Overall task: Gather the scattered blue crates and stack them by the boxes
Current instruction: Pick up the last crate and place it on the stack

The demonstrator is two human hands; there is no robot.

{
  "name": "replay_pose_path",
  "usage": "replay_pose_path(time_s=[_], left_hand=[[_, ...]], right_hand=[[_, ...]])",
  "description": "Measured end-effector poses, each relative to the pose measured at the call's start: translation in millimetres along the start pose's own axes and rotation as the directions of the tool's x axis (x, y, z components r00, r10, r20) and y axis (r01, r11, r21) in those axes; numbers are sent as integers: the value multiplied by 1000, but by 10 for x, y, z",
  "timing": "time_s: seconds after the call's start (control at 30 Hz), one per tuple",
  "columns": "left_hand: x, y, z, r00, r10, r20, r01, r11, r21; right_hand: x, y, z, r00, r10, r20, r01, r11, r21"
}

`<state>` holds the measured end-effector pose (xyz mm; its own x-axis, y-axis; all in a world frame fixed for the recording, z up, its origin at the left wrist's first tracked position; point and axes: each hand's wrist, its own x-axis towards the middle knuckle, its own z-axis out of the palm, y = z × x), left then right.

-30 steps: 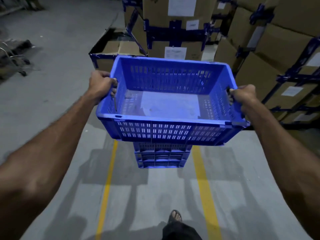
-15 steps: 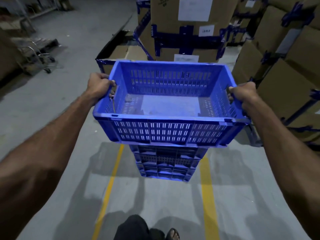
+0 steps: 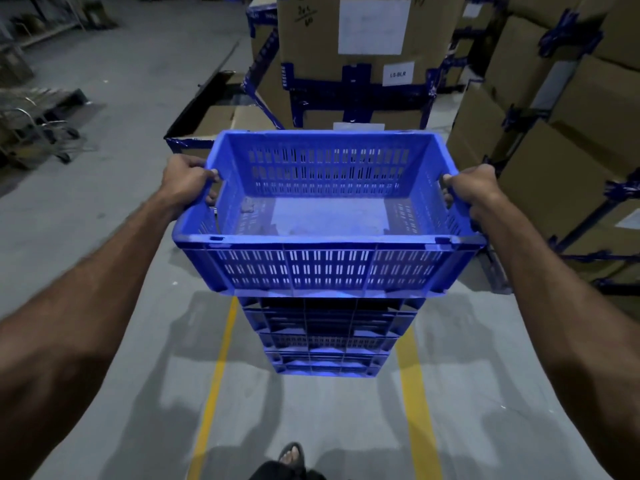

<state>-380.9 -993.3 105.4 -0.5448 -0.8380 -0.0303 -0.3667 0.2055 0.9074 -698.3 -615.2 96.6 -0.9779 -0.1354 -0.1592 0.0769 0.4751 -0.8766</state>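
Note:
I hold an empty blue crate (image 3: 325, 268) level in front of me. My left hand (image 3: 187, 181) grips its left rim and my right hand (image 3: 474, 185) grips its right rim. Directly under it a stack of blue crates (image 3: 325, 341) stands on the floor between two yellow lines; the held crate hides the stack's top, so I cannot tell whether they touch. Tall cardboard boxes (image 3: 356, 60) bound with blue tape rise just behind the crates.
More taped boxes (image 3: 554, 140) line the right side. An open flat carton (image 3: 218, 116) lies on the floor ahead left. A metal trolley (image 3: 41, 133) stands at far left. My sandalled foot (image 3: 291, 455) shows at the bottom edge.
I have walked closer to the stack and boxes. The floor stack now sits directly under the held crate and looks larger; both hands keep their grip.

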Motion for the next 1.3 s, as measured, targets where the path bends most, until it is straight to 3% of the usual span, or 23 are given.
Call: replay_pose_path(time_s=[0.83,0.97,1.07,1.13,1.23,1.3], left_hand=[[620,-105,83,998,13,56,-12,1000,-4],[563,-79,81,995,95,38,-100,979,176],[488,-14,41,970,237,63,-239,858,454],[363,56,10,939,324,111,-324,736,594],[0,125,27,865,434,254,-489,612,621],[-318,110,56,806,482,344,-585,558,589]], right_hand=[[163,-48,118,1000,23,-2,-23,999,47],[102,-31,84,1000,4,-7,-4,1000,2],[19,-19,22,995,-98,-23,92,974,-209],[-137,-23,-33,972,-234,-34,200,889,-411],[-463,52,-46,873,-484,59,419,682,-599],[-739,116,-26,750,-638,173,604,555,-572]])
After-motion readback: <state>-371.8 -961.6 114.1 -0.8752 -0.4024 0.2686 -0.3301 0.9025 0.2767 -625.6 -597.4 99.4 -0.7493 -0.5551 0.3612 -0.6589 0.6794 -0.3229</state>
